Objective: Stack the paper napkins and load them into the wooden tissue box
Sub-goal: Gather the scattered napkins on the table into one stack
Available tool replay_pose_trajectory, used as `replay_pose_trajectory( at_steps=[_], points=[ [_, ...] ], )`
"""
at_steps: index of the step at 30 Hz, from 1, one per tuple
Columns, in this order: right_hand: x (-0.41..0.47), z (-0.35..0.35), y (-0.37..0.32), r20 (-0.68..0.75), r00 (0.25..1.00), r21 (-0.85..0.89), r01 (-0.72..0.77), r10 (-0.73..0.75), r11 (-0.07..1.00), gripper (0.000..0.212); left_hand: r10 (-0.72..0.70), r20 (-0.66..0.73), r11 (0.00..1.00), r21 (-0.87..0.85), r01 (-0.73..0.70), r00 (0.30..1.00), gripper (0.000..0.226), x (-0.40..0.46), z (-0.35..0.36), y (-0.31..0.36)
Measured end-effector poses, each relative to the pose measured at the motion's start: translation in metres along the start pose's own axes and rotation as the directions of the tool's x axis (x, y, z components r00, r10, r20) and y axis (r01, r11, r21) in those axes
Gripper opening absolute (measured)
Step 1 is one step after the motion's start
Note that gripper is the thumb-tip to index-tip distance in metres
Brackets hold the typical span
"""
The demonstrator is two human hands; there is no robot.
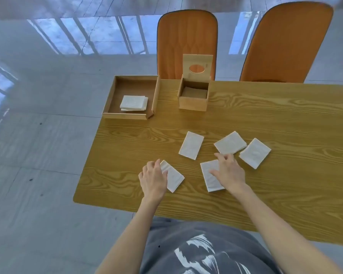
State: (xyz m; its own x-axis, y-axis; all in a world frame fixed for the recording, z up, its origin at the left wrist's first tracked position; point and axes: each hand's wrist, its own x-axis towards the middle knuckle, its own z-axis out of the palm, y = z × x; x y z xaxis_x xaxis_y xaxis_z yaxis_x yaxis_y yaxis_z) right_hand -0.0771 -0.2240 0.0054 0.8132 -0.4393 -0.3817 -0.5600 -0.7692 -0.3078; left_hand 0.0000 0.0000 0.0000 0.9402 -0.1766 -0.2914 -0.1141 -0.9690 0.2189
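Several white folded paper napkins lie spread on the wooden table (265,119). My left hand (153,179) rests on the left edge of one napkin (173,177), fingers curled over it. My right hand (229,171) lies flat on another napkin (210,175), fingers spread. Three more napkins lie beyond: one (191,145) in the middle, one (230,145) just past my right fingers, one (254,153) to the right. The wooden tissue box (193,102) stands at the back, its lid (197,66) with an oval hole hinged upright, the inside open.
A shallow wooden tray (154,97) at the table's back left corner holds a small stack of napkins (134,103). Two orange chairs (186,42) (285,44) stand behind the far edge. The table's left edge runs close to my left hand.
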Motion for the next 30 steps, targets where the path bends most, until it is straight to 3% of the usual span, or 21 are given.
replay_pose_trajectory(
  at_steps=[4,11,17,23,27,30],
  points=[
    [0.005,0.002,-0.003,0.088,0.993,-0.046,-0.069,0.072,0.997,0.068,-0.111,0.052,0.994,-0.012,0.112,0.992,0.062,0.003,0.004,-0.009],
    [0.01,0.006,-0.003,0.045,0.996,-0.027,-0.072,0.073,0.997,0.045,-0.206,0.097,0.969,-0.121,0.217,0.974,0.049,0.012,0.009,-0.017],
    [0.014,0.009,0.001,0.051,0.998,-0.016,-0.037,0.038,0.999,0.046,-0.16,0.161,0.925,-0.32,0.205,0.974,0.032,0.017,0.009,-0.015],
    [0.011,0.011,0.006,0.109,0.988,0.063,-0.118,0.111,0.991,0.075,-0.12,0.197,0.717,-0.66,0.222,0.973,0.028,0.013,0.014,-0.009],
    [0.01,0.01,0.009,0.115,0.981,0.081,-0.169,0.159,0.982,0.058,-0.138,0.288,0.481,-0.817,0.318,0.948,0.026,0.013,0.021,-0.006],
    [0.007,0.012,0.01,0.066,0.988,0.108,-0.143,0.137,0.984,0.042,-0.152,0.316,0.398,-0.848,0.35,0.937,0.018,0.013,0.026,-0.005]
  ],
)
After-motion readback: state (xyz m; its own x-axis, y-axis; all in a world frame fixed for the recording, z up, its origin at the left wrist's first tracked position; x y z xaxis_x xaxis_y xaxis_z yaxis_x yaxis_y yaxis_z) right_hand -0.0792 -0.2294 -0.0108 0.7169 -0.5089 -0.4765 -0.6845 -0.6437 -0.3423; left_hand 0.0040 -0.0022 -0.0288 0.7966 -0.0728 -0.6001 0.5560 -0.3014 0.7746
